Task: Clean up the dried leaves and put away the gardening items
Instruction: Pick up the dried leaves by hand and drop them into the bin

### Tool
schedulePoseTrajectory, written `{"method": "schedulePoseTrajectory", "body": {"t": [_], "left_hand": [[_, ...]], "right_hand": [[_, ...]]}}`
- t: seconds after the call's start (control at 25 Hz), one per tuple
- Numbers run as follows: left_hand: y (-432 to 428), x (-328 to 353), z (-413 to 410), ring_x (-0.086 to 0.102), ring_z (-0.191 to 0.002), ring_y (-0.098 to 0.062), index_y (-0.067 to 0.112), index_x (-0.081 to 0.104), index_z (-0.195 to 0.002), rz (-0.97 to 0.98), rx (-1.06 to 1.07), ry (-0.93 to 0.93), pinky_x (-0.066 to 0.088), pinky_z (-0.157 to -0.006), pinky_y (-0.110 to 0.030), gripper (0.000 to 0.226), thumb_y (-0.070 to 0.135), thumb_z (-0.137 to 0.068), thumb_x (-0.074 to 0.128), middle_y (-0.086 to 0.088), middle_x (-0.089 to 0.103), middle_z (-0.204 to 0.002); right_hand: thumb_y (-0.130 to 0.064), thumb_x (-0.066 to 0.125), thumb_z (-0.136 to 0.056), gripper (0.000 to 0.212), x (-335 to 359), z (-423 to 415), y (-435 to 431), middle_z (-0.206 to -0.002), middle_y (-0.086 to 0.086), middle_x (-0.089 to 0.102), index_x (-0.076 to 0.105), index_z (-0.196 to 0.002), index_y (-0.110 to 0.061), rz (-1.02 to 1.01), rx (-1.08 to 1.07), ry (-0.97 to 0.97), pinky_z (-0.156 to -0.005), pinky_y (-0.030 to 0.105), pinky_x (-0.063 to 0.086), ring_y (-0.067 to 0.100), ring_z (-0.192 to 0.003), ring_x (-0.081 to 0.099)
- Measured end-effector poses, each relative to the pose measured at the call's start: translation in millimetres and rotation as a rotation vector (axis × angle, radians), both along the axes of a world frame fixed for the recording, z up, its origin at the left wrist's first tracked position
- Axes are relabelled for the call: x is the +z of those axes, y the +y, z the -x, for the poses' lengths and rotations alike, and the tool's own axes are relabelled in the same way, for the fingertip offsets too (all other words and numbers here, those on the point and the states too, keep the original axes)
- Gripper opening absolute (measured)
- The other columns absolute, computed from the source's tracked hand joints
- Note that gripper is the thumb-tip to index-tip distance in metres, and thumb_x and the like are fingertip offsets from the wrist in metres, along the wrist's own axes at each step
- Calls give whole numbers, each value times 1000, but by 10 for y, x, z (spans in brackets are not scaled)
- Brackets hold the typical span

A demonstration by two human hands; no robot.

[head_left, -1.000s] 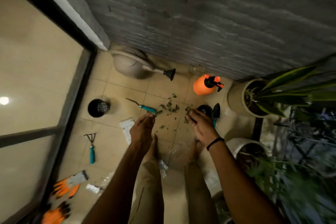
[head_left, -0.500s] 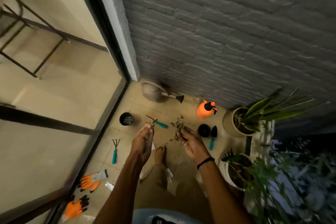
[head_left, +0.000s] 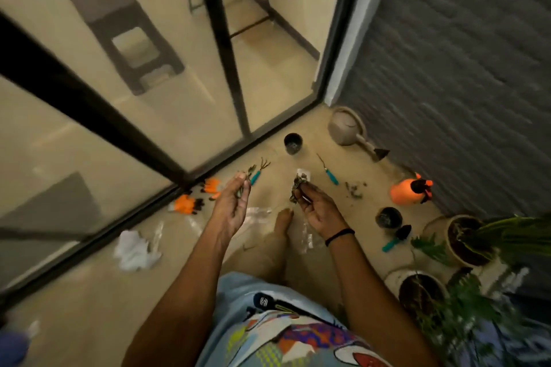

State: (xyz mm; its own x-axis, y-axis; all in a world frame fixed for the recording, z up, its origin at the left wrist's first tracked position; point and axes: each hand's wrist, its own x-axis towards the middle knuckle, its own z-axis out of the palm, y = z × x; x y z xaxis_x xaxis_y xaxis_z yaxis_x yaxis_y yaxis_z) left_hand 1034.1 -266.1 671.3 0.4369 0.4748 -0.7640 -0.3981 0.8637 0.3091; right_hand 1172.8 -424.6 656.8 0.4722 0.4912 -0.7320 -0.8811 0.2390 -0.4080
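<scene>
Head view: both hands carry dried leaves above a littered floor

Head camera looks down on a standing person with both hands raised over the tiled floor point(head_left: 89, 322). The left hand point(head_left: 231, 211) is palm-up, its fingertips pinching a thin sprig of dried leaves point(head_left: 244, 180). The right hand point(head_left: 319, 211) is curled round a bigger clump point(head_left: 298, 188), fingers pressed together on it. More leaf scraps point(head_left: 354, 189) lie on the tiles near the orange sprayer point(head_left: 410, 189).

Nothing to drop the leaves into is clearly visible; crumpled clear plastic point(head_left: 256, 213) by the bare foot may be a bag, but I cannot tell.

Risks, as I judge them: the left pinch is light, so brittle bits could crumble and scatter again. Loose items lie close to the feet, namely the hand rake point(head_left: 259, 171), weeder point(head_left: 329, 173), trowel point(head_left: 396, 237) and orange gloves point(head_left: 186, 204), so a careless step could land on a tine. The small black pot point(head_left: 293, 143) and watering can point(head_left: 348, 131) are not yet put away.
</scene>
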Motion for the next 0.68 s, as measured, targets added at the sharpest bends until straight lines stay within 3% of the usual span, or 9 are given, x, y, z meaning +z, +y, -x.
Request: {"method": "schedulePoseTrajectory", "body": {"t": [0.16, 0.44, 0.68], "left_hand": [[-22, 73, 1181, 67, -87, -11, 0, 65, -111, -12, 235, 61, 57, -66, -16, 21, 2, -90, 67, -7, 67, -104], [-184, 24, 2933, 65, -86, -10, 2, 66, -104, 16, 486, 84, 57, -67, -15, 15, 2, -89, 69, -6, 66, -99], [-183, 65, 4742, 65, -92, -8, 2, 69, -98, -39, 740, 126, 56, -72, -15, 12, 2, -86, 72, -4, 69, -99]], "right_hand": [[6, 57, -92, 10, 48, 914, 273, -97, 13, 69, 66, -96, 3, -11, 255, 11, -70, 23, 58, 20, -91, 66], [3, 62, -91, 17, 170, 2419, 764, -97, 13, 68, 64, -107, 6, -23, 667, -51, -76, 23, 58, 19, -85, 67], [5, 60, -92, 7, 178, 4008, 1327, -91, 11, 70, 63, -99, 4, -26, 839, -27, -82, 27, 59, 19, -88, 67]]}}
